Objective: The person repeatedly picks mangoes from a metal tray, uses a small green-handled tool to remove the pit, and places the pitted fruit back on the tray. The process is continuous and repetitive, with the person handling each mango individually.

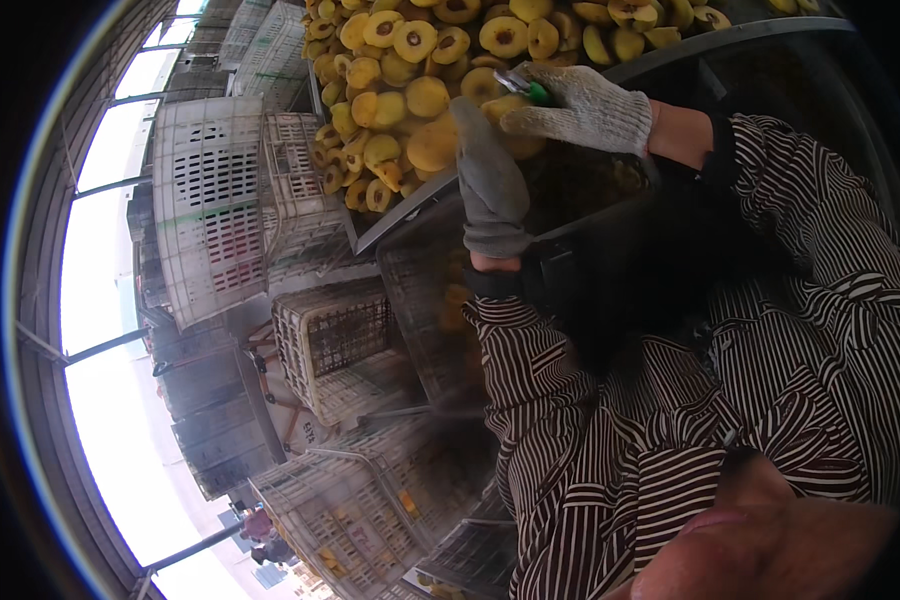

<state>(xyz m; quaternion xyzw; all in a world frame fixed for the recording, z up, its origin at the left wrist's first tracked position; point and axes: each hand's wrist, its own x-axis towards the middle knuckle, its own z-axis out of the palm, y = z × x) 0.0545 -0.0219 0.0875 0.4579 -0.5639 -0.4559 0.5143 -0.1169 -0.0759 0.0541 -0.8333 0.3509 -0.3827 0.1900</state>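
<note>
Halved yellow stone fruit (416,41), many with brown hollows, fill a metal-rimmed tray (409,214) at the top. My right hand (574,109), in a whitish knitted glove, is shut on a small metal-tipped tool with a green handle (536,91). A yellow fruit (504,109) lies at its fingertips, between the hands. My left hand (491,180), in a grey glove, reaches over the tray's near edge beside a large yellow fruit (431,146). Its fingers are blurred and partly turned away, so whether they grip anything is unclear.
Below the tray stands a dark tub (420,322) with some yellow pieces inside. White slatted plastic crates (210,202) are stacked to the left. An open crate (330,345) and a larger crate with yellow pieces (345,517) stand lower down. People (264,536) appear far off at lower left.
</note>
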